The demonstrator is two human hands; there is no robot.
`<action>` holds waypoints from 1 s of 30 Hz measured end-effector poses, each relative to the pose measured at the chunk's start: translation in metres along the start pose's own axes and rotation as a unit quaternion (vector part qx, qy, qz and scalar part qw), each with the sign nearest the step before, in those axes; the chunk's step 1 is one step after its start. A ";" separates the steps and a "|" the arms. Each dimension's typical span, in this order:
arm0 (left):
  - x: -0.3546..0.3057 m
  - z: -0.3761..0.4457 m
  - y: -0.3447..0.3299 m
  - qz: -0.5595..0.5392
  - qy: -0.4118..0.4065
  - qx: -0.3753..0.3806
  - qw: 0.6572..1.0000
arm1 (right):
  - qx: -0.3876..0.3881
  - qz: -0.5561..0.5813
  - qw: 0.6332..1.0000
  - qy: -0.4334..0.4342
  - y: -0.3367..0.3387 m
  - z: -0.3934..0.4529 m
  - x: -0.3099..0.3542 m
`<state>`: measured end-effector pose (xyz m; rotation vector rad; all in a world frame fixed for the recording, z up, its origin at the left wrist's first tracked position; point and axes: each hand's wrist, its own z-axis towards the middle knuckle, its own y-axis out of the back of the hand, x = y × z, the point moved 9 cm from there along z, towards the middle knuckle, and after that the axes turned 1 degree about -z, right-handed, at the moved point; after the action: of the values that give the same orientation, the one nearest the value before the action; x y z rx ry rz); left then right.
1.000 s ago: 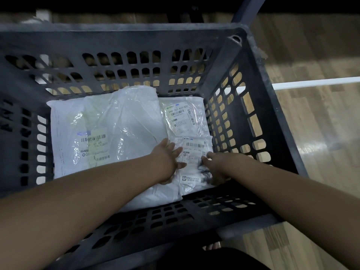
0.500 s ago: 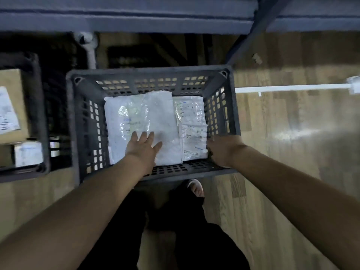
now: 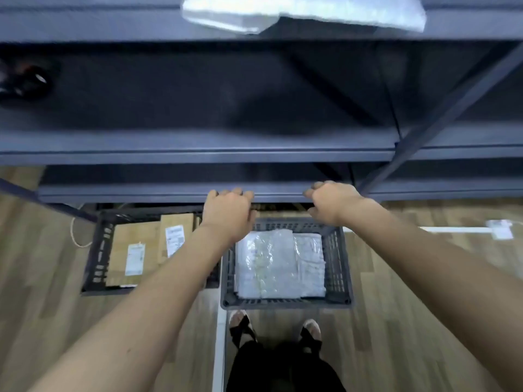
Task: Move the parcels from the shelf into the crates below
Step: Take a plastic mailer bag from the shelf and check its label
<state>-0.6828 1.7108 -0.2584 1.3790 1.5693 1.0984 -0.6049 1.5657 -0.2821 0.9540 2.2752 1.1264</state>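
Hands (image 3: 227,212) raised; top parcel (image 3: 302,14) cropped

I can't read any words here. The white labels (image 3: 135,258) on the brown boxes (image 3: 133,250) in the left crate (image 3: 97,250) are too blurry. The print on the white bags (image 3: 266,264) in the right crate (image 3: 338,258) is blurry too.

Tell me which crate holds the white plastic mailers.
The right crate, directly ahead of the feet: it holds white plastic mailers. The left crate holds brown cardboard boxes.
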 end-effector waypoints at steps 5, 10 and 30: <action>0.031 -0.035 0.090 -0.020 0.035 -0.084 0.996 | -0.088 -0.005 0.995 0.039 0.099 -0.030 0.039; 0.064 -0.062 0.131 -0.067 0.072 -0.128 0.987 | -0.164 0.018 0.985 0.047 0.152 -0.057 0.071; 0.093 0.017 0.331 -0.031 0.025 -0.217 0.975 | -0.342 0.051 0.935 -0.084 0.315 -0.113 -0.062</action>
<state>-0.5668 1.8202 0.0469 1.0076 1.2949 1.3493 -0.5113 1.5975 0.0435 0.8335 1.5221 1.6510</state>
